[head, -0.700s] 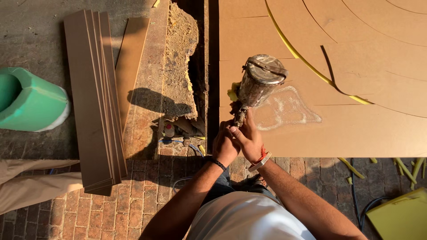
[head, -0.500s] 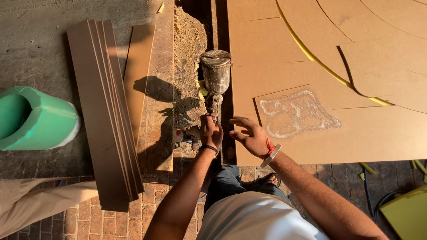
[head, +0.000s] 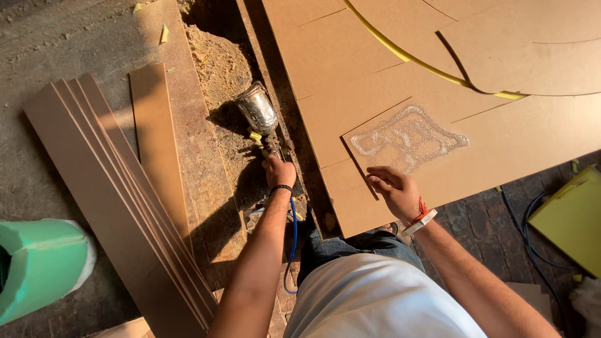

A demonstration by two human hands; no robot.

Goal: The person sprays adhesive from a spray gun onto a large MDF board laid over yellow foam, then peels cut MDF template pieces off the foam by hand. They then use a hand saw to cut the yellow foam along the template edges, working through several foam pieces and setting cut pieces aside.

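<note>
My left hand (head: 279,171) grips the handle of a spray gun with a shiny metal cup (head: 256,109), held low over the sawdust strip on the ground. A blue hose (head: 292,226) runs from it back toward me. My right hand (head: 393,188) hovers open, fingers apart, over the near edge of a brown fibreboard sheet (head: 501,138). Just beyond that hand a wet glossy patch of sprayed glue (head: 408,136) lies on the board. A yellow curved strip (head: 413,59) crosses the board farther off.
A stack of long narrow fibreboard strips (head: 119,194) lies on the ground at left, with one shorter strip (head: 156,138) beside it. A green tub (head: 37,266) sits at lower left. A yellow-green panel (head: 573,219) and dark cables (head: 529,231) are at right.
My left hand has carried the spray gun leftward off the board and down to the sawdust strip. My right hand has let go of it and now hangs open over the board edge.
</note>
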